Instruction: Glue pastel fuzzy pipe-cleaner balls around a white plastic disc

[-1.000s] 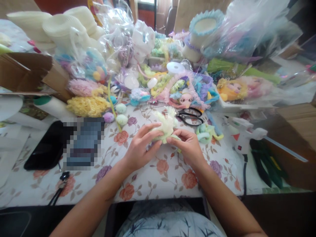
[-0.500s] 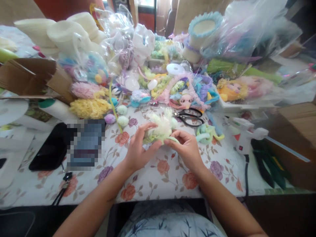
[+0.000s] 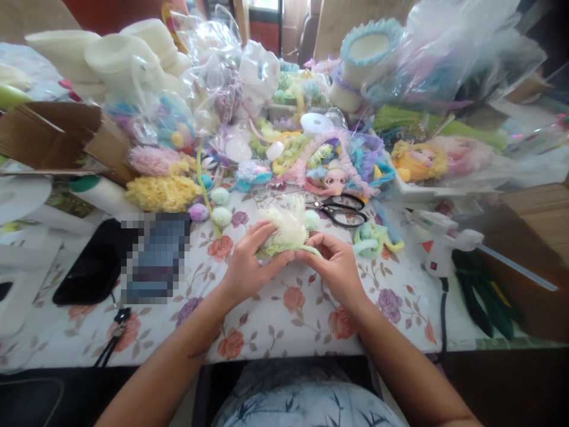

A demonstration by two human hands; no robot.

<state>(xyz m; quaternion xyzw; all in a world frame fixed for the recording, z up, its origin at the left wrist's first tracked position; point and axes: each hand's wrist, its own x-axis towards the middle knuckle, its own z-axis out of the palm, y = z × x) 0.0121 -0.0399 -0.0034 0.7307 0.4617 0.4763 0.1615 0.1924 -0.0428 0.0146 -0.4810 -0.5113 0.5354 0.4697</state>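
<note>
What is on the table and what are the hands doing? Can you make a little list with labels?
left hand: grip on the fluffy pale green piece
right hand: pinching the same piece's green stem
scissors: lying just behind the hands, apart
glue gun: right of the hands
doll head: behind the scissors
tablecloth: floral

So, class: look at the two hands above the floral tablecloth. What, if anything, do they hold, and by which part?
Both hold one pale green fluffy piece: the left hand grips its lower left side, the right hand pinches its lower right end.
</note>
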